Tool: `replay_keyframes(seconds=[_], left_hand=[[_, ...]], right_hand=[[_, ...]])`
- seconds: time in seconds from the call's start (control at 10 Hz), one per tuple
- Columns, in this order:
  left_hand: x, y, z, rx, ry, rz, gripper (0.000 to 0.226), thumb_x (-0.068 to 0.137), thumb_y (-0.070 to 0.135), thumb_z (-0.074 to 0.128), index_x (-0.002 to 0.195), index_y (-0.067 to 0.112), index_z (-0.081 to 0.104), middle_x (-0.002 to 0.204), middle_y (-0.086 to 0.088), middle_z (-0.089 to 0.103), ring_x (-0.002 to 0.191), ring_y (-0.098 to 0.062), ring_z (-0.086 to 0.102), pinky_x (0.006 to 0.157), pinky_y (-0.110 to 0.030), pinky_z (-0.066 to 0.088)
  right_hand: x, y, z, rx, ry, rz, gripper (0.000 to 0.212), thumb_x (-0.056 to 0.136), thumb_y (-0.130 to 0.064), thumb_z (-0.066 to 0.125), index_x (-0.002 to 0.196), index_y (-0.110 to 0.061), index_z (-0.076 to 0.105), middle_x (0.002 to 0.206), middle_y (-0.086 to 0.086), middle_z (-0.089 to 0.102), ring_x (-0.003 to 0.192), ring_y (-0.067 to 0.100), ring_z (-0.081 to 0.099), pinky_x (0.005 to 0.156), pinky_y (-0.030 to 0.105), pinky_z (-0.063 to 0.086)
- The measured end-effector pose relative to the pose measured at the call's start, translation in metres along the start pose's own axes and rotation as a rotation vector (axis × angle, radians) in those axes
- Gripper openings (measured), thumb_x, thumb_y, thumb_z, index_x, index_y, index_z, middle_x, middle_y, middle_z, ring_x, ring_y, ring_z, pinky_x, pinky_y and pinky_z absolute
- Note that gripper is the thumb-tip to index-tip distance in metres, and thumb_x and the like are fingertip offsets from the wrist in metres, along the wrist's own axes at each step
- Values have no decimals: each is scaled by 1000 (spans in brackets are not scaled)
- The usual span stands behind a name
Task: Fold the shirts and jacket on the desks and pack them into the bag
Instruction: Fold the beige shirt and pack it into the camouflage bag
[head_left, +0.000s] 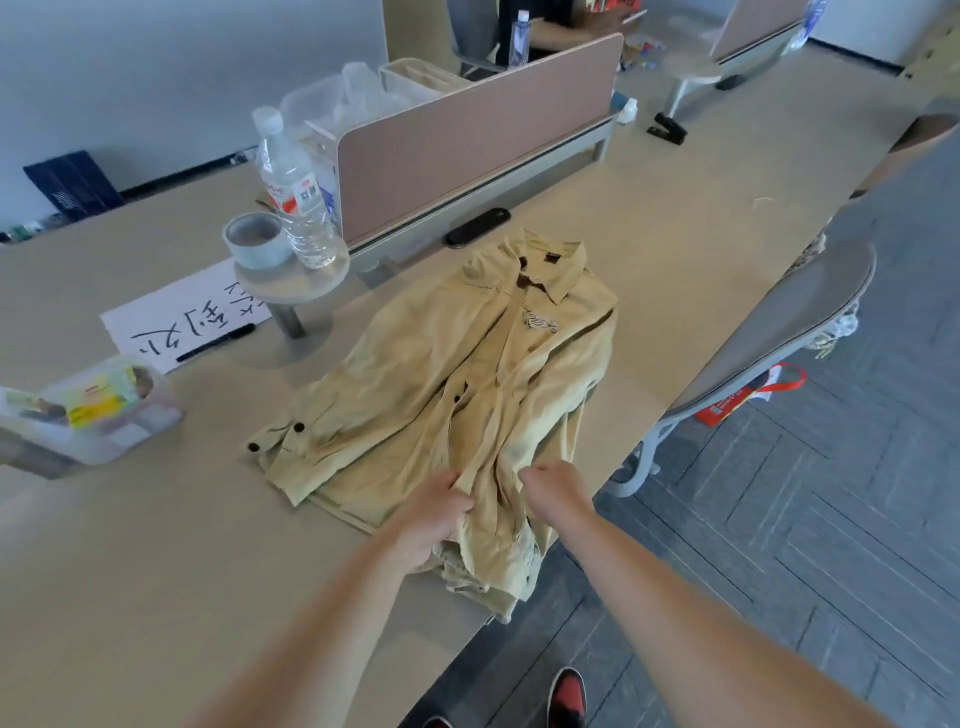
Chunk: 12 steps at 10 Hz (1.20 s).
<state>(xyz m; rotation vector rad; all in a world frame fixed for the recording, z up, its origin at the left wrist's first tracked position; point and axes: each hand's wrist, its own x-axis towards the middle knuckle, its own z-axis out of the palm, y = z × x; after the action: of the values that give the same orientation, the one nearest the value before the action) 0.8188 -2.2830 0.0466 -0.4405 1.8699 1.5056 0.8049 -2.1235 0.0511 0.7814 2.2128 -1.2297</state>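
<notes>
Jacket: the tan jacket (457, 384) lies front-up on the table (156, 571), collar away from us, hem spilling over the near edge.
Left hand: the left hand (436, 514) is at the jacket's hem, fingers curled into a bunch of cloth.
Right hand: the right hand (553, 488) is just beside it, fingers pinching the hem, probably to tug it flat for folding.
Bag: a red-and-white bag (748, 397) sits on the floor right of the jacket, possibly the one for packing.

Jacket (441, 384) on desk (156, 545), bottle (293, 192) behind-left.
</notes>
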Motion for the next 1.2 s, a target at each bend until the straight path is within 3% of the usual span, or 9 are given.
replay_keyframes(seconds=[0.2, 0.3, 0.4, 0.5, 0.7, 0.8, 1.0, 1.1, 1.2], left_hand=[[18, -28, 1, -62, -21, -102, 24, 94, 3, 50, 102, 9, 71, 94, -12, 76, 91, -29, 73, 90, -44, 58], [27, -36, -1, 83, -1, -82, 21, 91, 17, 50, 94, 6, 67, 80, -13, 71, 66, -20, 65, 69, -29, 53], [29, -37, -4, 287, 128, -59, 25, 97, 29, 43, 80, 14, 55, 62, 1, 41, 48, -13, 35, 52, -27, 26], [37, -39, -5, 373, 187, -100, 26, 98, 17, 42, 73, 12, 46, 63, 0, 37, 52, -15, 30, 51, -28, 25], [41, -24, 2, 624, 211, -37, 29, 94, 10, 44, 67, 19, 39, 70, 0, 45, 58, -15, 42, 60, -30, 40], [46, -1, 6, 598, 233, 102, 12, 89, 13, 43, 91, 16, 55, 73, 3, 56, 57, -15, 47, 52, -28, 36], [78, 59, 32, 369, 44, 192, 18, 96, 28, 48, 109, 29, 59, 100, 3, 69, 78, -15, 68, 77, -36, 57], [102, 85, 46, 347, 55, 218, 15, 96, 26, 51, 106, 29, 62, 100, 4, 67, 82, -25, 73, 84, -45, 58], [124, 106, 59, 421, 68, 242, 17, 94, 29, 49, 106, 35, 61, 109, 1, 64, 88, -31, 72, 68, -38, 57]], right_hand=[[7, 47, 24, 227, -74, 117, 15, 88, -28, 58, 85, -13, 60, 83, 4, 59, 73, 20, 54, 64, 32, 42], [7, 50, 27, 260, -12, 72, 9, 88, -19, 60, 80, -16, 62, 75, 2, 61, 68, 18, 54, 61, 29, 44], [11, 60, 26, 216, 53, 98, 24, 85, -5, 51, 67, -13, 63, 58, 0, 64, 58, 17, 55, 54, 25, 45], [14, 73, 22, 14, 66, 124, 27, 91, -8, 49, 67, -18, 54, 75, 3, 63, 67, 18, 56, 60, 27, 50], [14, 76, 3, -264, 62, 148, 31, 98, -19, 47, 67, -21, 41, 72, -1, 44, 59, 11, 38, 54, 21, 34], [27, 71, -9, -247, 57, 95, 27, 96, -20, 49, 70, -18, 43, 71, 1, 47, 59, 15, 41, 51, 23, 33], [59, 50, -46, 19, 134, 5, 9, 92, -15, 47, 89, -13, 54, 74, 1, 52, 63, 19, 43, 57, 31, 35], [82, 37, -68, 59, 162, -18, 23, 94, -17, 46, 114, -18, 58, 91, 1, 65, 64, 16, 55, 57, 26, 42], [111, 24, -82, -8, 205, -72, 34, 94, -22, 48, 127, -24, 55, 122, 6, 58, 60, 18, 60, 52, 26, 42]])
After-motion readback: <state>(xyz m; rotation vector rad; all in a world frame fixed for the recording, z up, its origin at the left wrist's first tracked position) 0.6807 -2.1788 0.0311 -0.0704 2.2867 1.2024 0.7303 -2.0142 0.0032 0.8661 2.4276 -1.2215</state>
